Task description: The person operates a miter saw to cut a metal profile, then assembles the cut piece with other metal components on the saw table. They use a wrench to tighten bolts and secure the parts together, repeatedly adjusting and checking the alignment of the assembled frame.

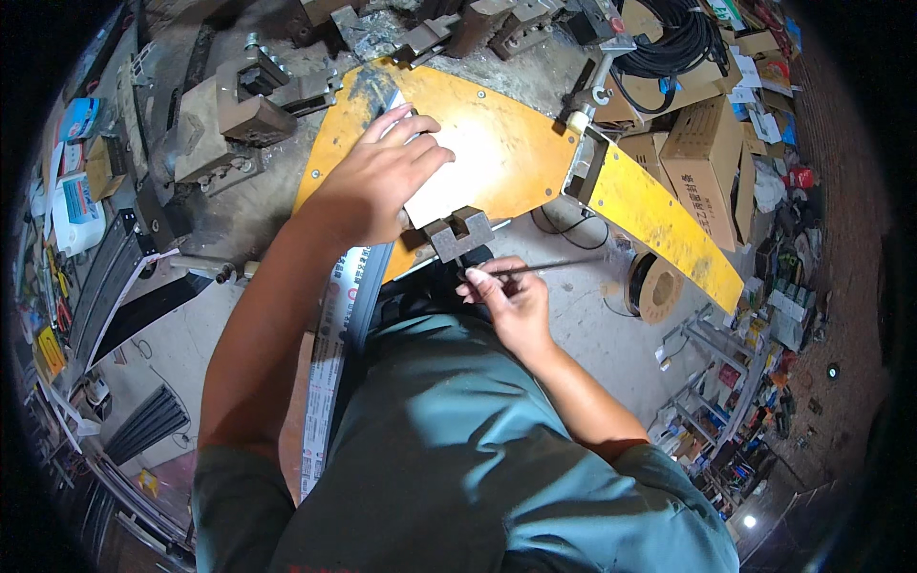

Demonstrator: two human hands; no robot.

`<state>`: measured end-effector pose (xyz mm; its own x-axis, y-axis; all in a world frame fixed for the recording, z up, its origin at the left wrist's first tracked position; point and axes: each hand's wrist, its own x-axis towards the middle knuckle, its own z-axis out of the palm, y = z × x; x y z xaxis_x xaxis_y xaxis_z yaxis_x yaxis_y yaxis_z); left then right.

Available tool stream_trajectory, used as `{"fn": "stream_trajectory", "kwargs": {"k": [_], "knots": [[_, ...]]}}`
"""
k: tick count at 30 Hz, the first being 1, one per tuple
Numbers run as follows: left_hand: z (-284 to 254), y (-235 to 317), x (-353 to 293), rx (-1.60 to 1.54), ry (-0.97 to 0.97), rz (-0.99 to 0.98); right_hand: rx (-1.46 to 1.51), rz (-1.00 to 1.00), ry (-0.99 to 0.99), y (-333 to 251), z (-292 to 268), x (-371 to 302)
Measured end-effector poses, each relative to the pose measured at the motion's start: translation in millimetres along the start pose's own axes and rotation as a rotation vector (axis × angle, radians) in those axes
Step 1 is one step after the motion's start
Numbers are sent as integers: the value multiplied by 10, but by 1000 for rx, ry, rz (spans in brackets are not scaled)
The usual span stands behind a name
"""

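Note:
My left hand (pixel 392 167) lies over a long grey profile (pixel 358 286) wrapped in printed film, its fingers stretched out and spread toward the right. The profile slants from the yellow machine plate (pixel 439 91) down along my left side. Strong glare whitens the plate beside my fingertips. At the plate's near edge sits a notched grey metal block (pixel 458 234). Just below it, my right hand (pixel 516 301) pinches a thin dark rod (pixel 564 264) that points out to the right. Where its inner end goes is hidden by my fingers.
Heavy metal fixtures (pixel 253 119) stand at the left and far side. To the right, a yellow arm (pixel 669 224) juts out near cardboard boxes (pixel 702 167), a black cable coil (pixel 673 43) and a wire spool (pixel 659 291). A metal rack (pixel 712 344) stands lower right.

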<state>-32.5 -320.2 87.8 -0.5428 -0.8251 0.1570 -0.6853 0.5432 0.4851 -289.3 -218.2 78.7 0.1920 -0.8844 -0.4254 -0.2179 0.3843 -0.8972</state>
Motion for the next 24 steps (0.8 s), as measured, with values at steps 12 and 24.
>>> {"fn": "stream_trajectory", "kwargs": {"k": [12, 24], "knots": [[25, -22, -5, 65, -31, 5, 601, 357, -130, 134, -179, 279], [33, -23, -15, 39, 18, 19, -406, -578, 47, -31, -35, 113]]}}
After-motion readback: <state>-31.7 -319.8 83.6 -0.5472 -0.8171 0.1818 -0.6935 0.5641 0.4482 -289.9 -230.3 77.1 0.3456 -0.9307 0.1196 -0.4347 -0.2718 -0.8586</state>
